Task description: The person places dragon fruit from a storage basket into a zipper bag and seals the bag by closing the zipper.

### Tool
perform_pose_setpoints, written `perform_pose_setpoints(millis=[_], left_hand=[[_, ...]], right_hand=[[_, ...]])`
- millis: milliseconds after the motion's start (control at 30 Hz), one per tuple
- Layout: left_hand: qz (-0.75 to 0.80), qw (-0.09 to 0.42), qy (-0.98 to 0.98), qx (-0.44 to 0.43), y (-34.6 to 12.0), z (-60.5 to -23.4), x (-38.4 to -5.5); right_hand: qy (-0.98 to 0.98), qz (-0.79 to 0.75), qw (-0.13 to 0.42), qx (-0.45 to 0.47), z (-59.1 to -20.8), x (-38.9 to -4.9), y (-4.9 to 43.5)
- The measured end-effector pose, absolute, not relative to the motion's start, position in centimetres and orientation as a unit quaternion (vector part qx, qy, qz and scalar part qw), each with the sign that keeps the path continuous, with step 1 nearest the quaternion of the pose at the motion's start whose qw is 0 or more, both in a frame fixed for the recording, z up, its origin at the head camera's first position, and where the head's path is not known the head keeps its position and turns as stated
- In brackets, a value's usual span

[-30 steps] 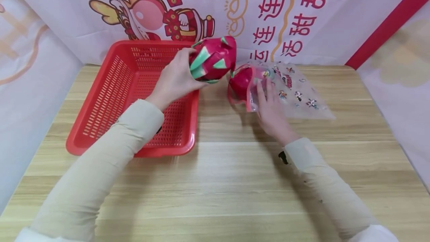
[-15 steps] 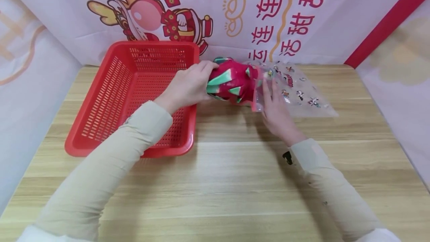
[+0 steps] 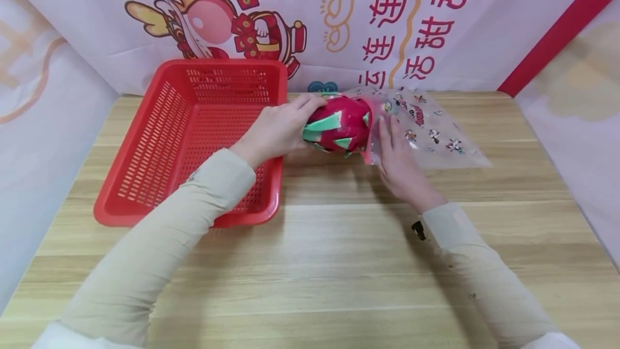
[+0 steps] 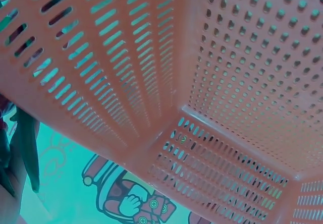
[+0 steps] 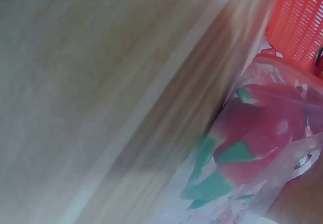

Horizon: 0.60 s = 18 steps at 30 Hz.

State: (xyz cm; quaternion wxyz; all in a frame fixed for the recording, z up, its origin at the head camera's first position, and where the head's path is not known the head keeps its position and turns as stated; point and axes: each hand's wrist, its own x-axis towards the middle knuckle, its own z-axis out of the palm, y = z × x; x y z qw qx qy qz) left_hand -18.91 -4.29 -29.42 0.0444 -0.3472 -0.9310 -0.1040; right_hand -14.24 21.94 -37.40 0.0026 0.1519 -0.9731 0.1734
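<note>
My left hand (image 3: 278, 128) grips the near end of a magenta dragon fruit (image 3: 339, 123) with green scales, its far end at the pink-edged mouth of a clear printed zip bag (image 3: 445, 139). My right hand (image 3: 404, 166) holds the bag near that mouth, fingers lying along the film; its thumb is hidden. In the right wrist view a dragon fruit (image 5: 267, 128) shows through the bag's film. In the left wrist view only a green scale (image 4: 28, 148) of the fruit shows at the edge, beside part of the left hand (image 4: 10, 204).
A red perforated plastic basket (image 3: 278, 182) stands on the left, close under my left forearm. All of this is on a wood-grain table (image 3: 310, 268). A printed cloth backdrop (image 3: 310, 15) rises at the table's back edge.
My left hand has moved right and down, bringing the dragon fruit from above the basket's edge to the bag's mouth. The bag and my right hand have shifted slightly right.
</note>
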Motion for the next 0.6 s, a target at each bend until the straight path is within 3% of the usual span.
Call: perform_pose_setpoints(millis=[300,600], left_hand=[[-0.046,0.06,-0.932,-0.355,-3.4,-29.6,-18.9],[-0.087,0.013,-0.948,-0.307,-2.7,-30.1,-19.5]], right_hand=[[-0.971,0.167,0.017,0.172,-37.1,-14.0,21.6],[-0.967,0.174,0.034,0.185,-37.0,-14.0,21.4]])
